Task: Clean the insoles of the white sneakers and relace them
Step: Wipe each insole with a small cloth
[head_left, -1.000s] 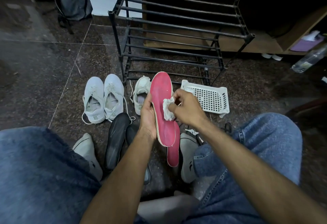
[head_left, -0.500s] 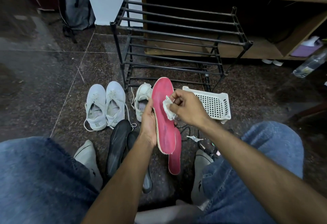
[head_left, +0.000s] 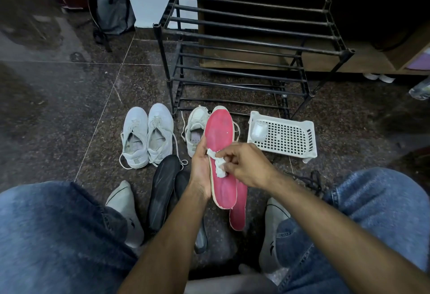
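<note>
My left hand point(head_left: 200, 168) grips a pink insole point(head_left: 220, 135) by its left edge and holds it upright over the floor. My right hand point(head_left: 244, 164) pinches a crumpled white wipe point(head_left: 218, 166) and presses it against the middle of that insole. A second pink insole point(head_left: 238, 212) lies on the floor below it. A white sneaker point(head_left: 196, 122) with loose laces sits just behind the held insole, partly hidden. A pair of laced white sneakers point(head_left: 147, 135) stands to the left.
A black metal shoe rack point(head_left: 251, 38) stands behind the shoes. A white perforated basket point(head_left: 286, 136) holding a small white case lies to the right. Two black insoles point(head_left: 162, 189) lie by my left knee. A black lace point(head_left: 311, 181) lies near my right knee.
My right hand has slid the wipe down the insole from near its upper part to its middle. The left hand still holds the insole in the same place.
</note>
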